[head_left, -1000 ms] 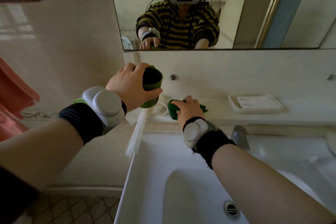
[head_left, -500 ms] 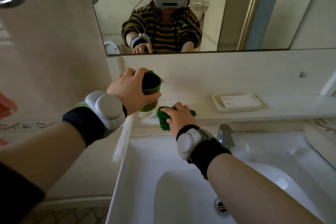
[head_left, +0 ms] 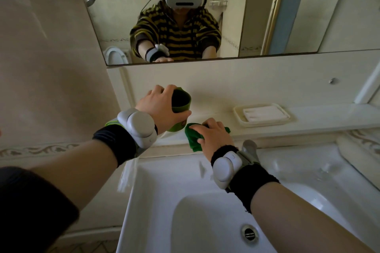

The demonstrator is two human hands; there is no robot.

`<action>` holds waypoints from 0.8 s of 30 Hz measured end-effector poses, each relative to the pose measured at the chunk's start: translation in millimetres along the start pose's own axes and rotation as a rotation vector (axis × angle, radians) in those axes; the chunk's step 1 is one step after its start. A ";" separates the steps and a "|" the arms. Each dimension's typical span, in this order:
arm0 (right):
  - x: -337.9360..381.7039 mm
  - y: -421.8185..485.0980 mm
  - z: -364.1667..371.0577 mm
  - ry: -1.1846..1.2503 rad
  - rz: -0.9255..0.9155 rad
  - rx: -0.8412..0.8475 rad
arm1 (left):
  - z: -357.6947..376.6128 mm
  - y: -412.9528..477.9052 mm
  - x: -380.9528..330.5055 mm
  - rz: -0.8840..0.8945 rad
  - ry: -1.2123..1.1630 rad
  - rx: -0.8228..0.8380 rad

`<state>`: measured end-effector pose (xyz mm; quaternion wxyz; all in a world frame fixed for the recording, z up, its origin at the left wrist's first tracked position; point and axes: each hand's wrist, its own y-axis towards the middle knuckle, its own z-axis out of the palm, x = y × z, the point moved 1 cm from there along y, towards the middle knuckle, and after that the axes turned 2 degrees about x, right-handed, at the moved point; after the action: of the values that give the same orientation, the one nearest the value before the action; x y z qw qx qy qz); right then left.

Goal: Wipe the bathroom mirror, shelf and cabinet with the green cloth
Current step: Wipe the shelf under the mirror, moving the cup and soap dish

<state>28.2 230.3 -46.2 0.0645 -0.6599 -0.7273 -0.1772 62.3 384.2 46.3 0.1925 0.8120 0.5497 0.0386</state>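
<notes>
Shelf (head_left: 308,118) wiping: left hand (head_left: 158,109) grips the cup (head_left: 182,109), right hand (head_left: 212,135) clutches the green cloth (head_left: 191,141); next, probably wiping beneath the cup.

No legible text, labels, or numbers

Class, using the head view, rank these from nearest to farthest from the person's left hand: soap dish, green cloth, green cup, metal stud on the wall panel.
1. green cup, gripped in the left hand.
2. green cloth, just right, under the right hand.
3. soap dish, farther right on the shelf.
4. metal stud, far right, higher up.
</notes>
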 end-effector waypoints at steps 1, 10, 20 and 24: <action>-3.3 -1.3 -1.2 -0.004 0.007 -0.005 | 2.6 1.3 -1.5 0.000 0.000 0.005; -21.9 -9.9 -16.8 -0.017 0.083 -0.005 | 18.6 12.4 -14.1 -0.001 -0.018 0.014; -22.7 -25.4 -36.0 0.101 0.102 -0.037 | 37.2 17.0 -36.5 -0.031 -0.014 0.116; -23.9 -30.0 -40.2 0.117 0.106 -0.043 | 42.5 16.8 -46.3 -0.036 -0.029 0.127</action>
<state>-4.1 192.2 -21.8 0.1018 -0.6874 -0.6822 -0.2274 70.5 325.3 19.9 0.1490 0.8130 0.5627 -0.0115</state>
